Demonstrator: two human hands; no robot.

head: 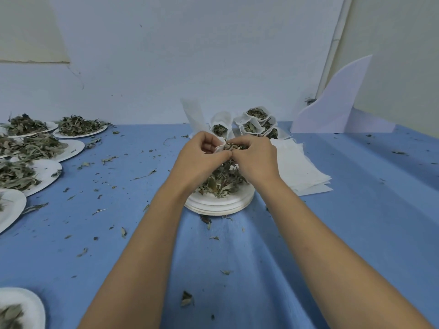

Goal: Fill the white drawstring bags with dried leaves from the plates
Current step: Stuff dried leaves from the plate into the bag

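Above stacked plates [217,207], left hand [202,160] and right hand [256,159] seemingly pinch bag [220,146].

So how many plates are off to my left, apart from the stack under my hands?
6 plates: two at the back, two mid-row, one nearer, one in the bottom corner. Others may be cropped at the left.

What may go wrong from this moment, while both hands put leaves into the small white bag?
1. The left hand holds the bag by its edge, so leaves pinched by the right hand may miss the mouth and fall; crumbs already lie on the blue cloth.
2. The filled bags behind stand open and lean together; a bump might tip them and spill them.
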